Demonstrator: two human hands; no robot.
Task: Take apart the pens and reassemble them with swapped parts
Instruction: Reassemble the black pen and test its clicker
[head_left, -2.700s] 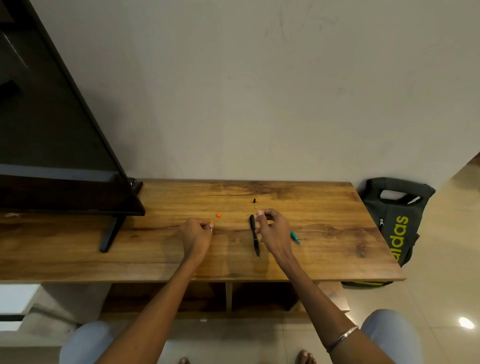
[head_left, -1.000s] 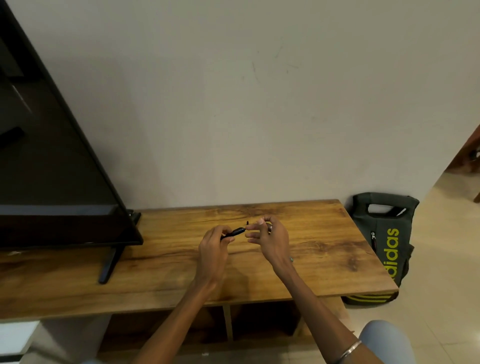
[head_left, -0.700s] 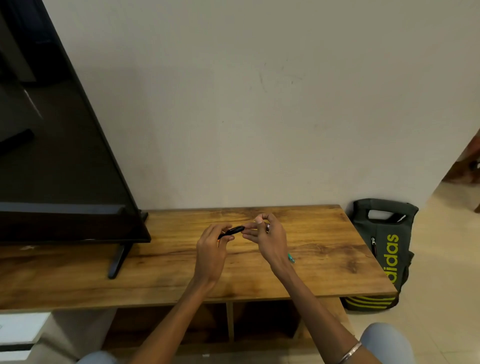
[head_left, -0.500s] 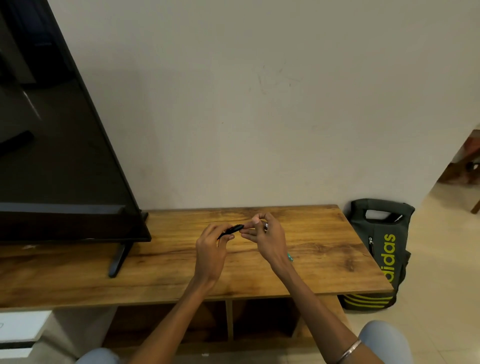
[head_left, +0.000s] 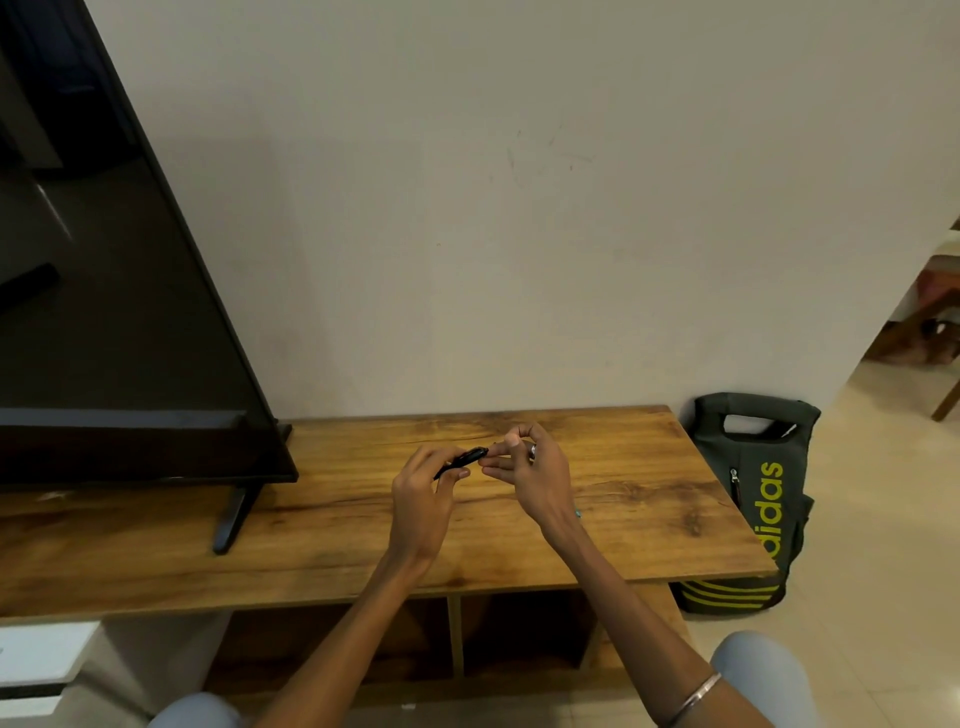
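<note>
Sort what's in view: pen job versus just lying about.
Job: black pen, pinched by left hand; right hand at its tip; green pen piece on the table.
Lying about: television; dark bag on the floor.

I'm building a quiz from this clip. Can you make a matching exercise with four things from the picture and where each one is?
Things:
1. black pen barrel
2. television
3. dark bag
4. bangle

Places:
A. on the floor, by the right end of the wooden table
B. on the right forearm
C. standing on the left part of the table
D. held above the table by the left hand, its end at the fingers of the right hand

Pairs: 1-D, 2-C, 3-A, 4-B
</note>
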